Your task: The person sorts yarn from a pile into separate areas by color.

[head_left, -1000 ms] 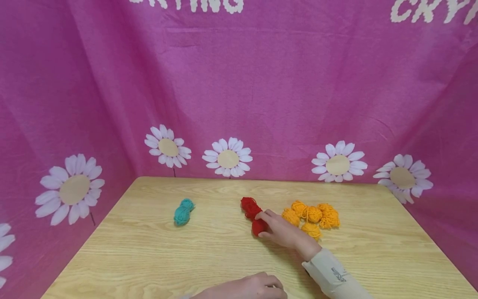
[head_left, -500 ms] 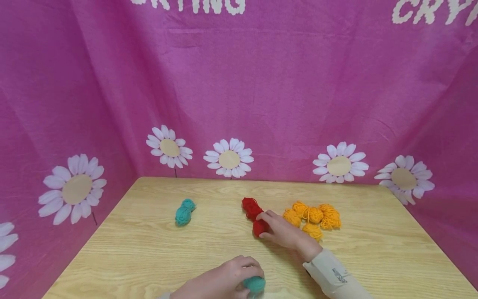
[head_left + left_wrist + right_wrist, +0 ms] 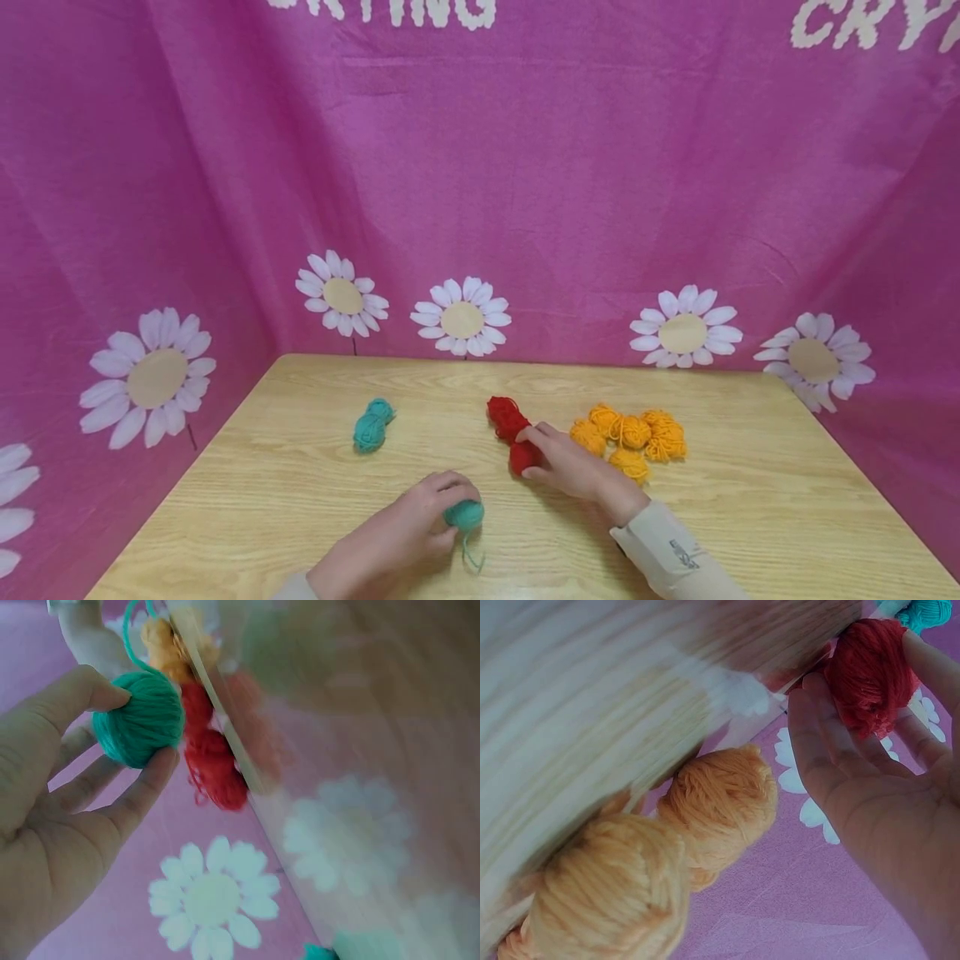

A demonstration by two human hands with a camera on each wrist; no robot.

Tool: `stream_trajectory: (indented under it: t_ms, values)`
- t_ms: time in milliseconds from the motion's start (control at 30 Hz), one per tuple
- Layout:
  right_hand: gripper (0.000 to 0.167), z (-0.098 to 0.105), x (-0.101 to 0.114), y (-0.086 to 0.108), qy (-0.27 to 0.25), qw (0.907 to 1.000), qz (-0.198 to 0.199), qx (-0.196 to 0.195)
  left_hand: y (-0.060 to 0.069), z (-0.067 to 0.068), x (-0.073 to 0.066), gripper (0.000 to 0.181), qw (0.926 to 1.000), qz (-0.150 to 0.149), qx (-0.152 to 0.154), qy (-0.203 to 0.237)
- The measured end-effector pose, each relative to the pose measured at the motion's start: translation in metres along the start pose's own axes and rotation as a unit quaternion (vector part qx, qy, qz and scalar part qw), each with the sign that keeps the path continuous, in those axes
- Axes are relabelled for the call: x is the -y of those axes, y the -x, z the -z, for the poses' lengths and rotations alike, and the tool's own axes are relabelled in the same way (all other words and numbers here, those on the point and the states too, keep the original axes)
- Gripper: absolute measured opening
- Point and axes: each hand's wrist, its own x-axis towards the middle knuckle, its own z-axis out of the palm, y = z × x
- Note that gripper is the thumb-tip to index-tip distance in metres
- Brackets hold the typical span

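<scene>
My left hand [image 3: 408,521] pinches a green ball of yarn [image 3: 464,515] between thumb and fingers, near the front of the table. A loose strand trails from that ball. In the left wrist view the thumb lies on one side of the green ball [image 3: 140,720] and a finger on the other. Farther back, my right hand [image 3: 573,467] has its thumb and fingers around a red ball of yarn [image 3: 523,458]. Behind it and touching lies more red yarn [image 3: 506,417]. The right wrist view shows the held red ball [image 3: 871,675] between thumb and fingers.
Several orange yarn balls [image 3: 630,432] form a group just right of my right hand. Two teal yarn balls [image 3: 371,429] touch each other at the left. All lie on a wooden table [image 3: 262,500], with a pink cloth [image 3: 525,167] standing behind and at the sides.
My left hand has come in from the bottom edge, bringing the green yarn ball up and to the left over the table. My right hand stays at the red ball.
</scene>
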Motion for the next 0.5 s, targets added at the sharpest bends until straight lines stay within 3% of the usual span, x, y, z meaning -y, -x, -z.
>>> stream_trajectory:
  t_ms: [333,500]
  values:
    - [0.042,0.0,-0.001,0.0,0.009,0.9999,0.013,-0.004,0.002,0.012,0.039,0.034,0.9933,-0.012,-0.106,-0.044]
    - [0.043,-0.001,0.0,-0.001,0.006,0.9999,0.013,-0.007,0.002,0.019,0.055,0.035,0.9892,-0.002,-0.139,-0.047]
